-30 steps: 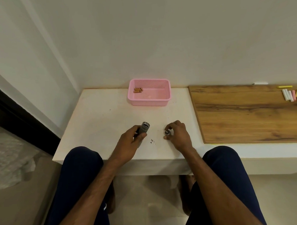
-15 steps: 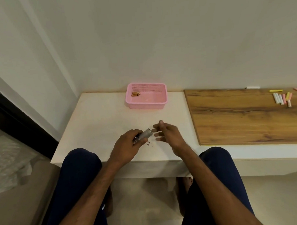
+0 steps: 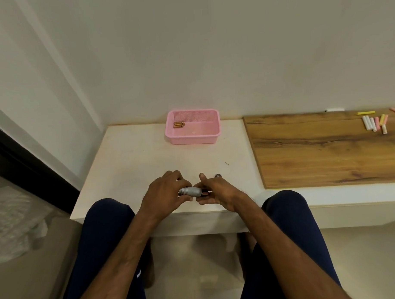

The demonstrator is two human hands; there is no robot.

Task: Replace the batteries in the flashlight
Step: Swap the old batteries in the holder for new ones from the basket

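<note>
Short silver metal flashlight (image 3: 191, 191) lies crosswise between the hands, long axis left-right, low over the near edge of the white table (image 3: 136, 165). Left hand (image 3: 164, 190) wraps its left half, fingers curled over the barrel. Right hand (image 3: 218, 190) is at the right end, thumb raised, fingertips meeting a dark piece (image 3: 203, 190) there; pinching or only touching, cannot tell. Judgement: whatever comes out must draw rightward along the axis, right hand nearer. Small round metal cap (image 3: 218, 175) sits just beyond the right hand. Copper-coloured batteries (image 3: 179, 124) lie in a pink plastic mesh basket (image 3: 193, 140), well ahead of both hands
</note>
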